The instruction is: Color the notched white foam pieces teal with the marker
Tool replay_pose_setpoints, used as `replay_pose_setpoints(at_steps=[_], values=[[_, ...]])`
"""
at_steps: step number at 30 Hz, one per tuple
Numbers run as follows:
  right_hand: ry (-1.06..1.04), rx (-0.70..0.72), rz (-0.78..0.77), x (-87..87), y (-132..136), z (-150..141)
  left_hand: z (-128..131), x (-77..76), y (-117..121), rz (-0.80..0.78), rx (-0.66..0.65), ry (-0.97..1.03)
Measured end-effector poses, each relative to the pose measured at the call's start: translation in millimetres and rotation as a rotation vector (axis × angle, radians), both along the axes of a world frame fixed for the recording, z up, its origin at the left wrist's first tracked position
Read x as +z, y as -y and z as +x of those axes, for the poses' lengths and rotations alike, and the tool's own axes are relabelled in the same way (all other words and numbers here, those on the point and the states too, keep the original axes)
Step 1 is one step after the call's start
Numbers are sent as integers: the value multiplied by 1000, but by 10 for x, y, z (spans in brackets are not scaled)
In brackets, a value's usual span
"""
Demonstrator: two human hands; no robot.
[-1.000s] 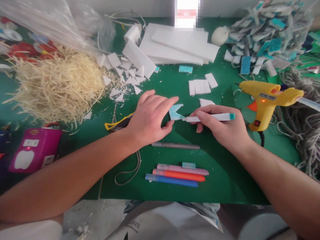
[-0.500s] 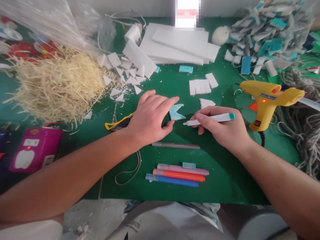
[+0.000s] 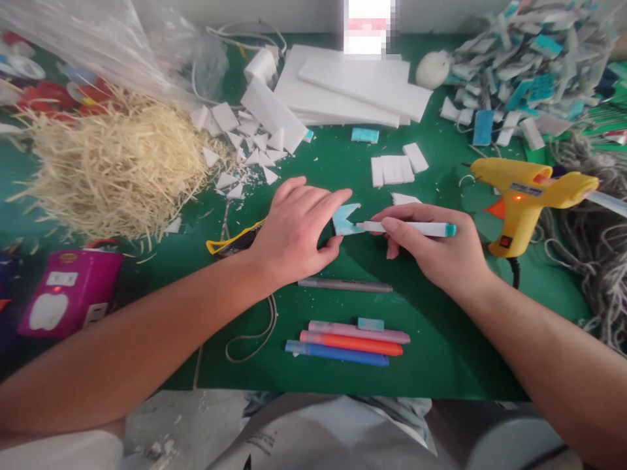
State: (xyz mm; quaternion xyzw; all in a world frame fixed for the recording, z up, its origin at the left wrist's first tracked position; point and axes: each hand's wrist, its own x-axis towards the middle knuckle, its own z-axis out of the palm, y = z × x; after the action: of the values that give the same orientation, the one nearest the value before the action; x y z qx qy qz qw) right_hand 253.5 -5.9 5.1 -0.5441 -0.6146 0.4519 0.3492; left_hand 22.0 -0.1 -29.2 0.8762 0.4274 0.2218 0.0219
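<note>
Between the thumb and index finger of my left hand is a small notched foam piece, light blue on its face, its left edge partly hidden by the hand. In my right hand is a white marker with a teal end, gripped like a pen. Its tip touches the lower point of the foam piece. Under my left hand lies a yellow-and-black cutter, partly covered. A grey pen lies just below the hands. Behind my right fingers a white foam piece shows in part.
Nearer me lie pink, orange and blue markers and a loose teal cap. A yellow glue gun rests at right, its light on. Straw, foam scraps, white foam sheets and a purple box surround the work area.
My right hand has brought the marker's tip left and up onto the foam piece, and the marker now lies flatter. My left hand stays in place.
</note>
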Motion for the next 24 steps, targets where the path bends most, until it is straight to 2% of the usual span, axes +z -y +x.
replay_pose_setpoints(at_steps=[3, 8, 13, 24], values=[[14, 26, -26, -9, 2, 1, 7, 4, 0, -21, 13, -7], [-30, -16, 20, -43, 5, -5, 12, 5, -1, 13, -5, 9], [-10, 7, -33, 4, -1, -31, 16, 11, -1, -5, -12, -2], [1, 2, -11, 16, -3, -32, 18, 22, 3, -35, -5, 7]])
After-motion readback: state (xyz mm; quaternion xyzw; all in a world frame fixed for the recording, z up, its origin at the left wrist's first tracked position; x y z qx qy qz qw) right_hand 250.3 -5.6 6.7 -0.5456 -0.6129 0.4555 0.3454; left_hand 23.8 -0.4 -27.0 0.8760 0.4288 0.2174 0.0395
